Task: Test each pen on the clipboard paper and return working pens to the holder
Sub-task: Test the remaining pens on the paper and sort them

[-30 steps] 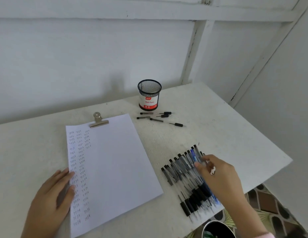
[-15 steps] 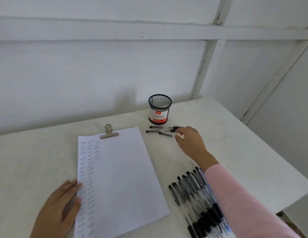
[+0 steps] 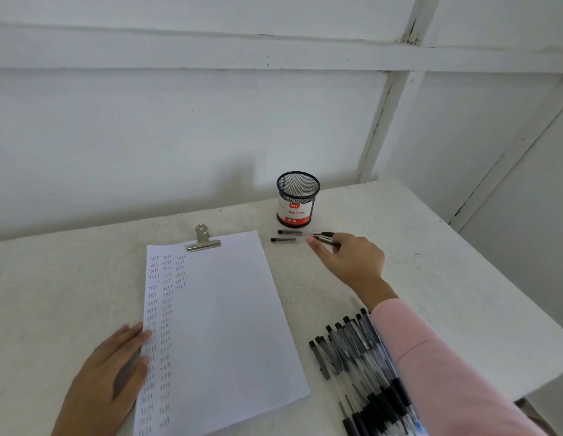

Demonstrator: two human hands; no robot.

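A clipboard with white paper (image 3: 229,325) lies in front of me, its left columns filled with small written marks. My left hand (image 3: 110,379) rests flat on the paper's left edge. The black mesh pen holder (image 3: 297,196) with a red and white label stands at the back. Just in front of it lie two loose pens (image 3: 286,236). My right hand (image 3: 349,259) reaches there, with thumb and fingers closed around another clear pen with a black cap (image 3: 324,236) lying low over the table. A pile of several pens (image 3: 352,357) sits at the near right.
A metal clip (image 3: 204,242) holds the paper at the top. The white table (image 3: 431,262) ends at its right edge, with a drop beyond. A white plank wall stands close behind the holder. My pink sleeve (image 3: 431,366) covers part of the pen pile.
My right hand left the pen pile at the near right and travelled back to the loose pens in front of the holder. The camera view tilted upward. My left hand stayed on the paper.
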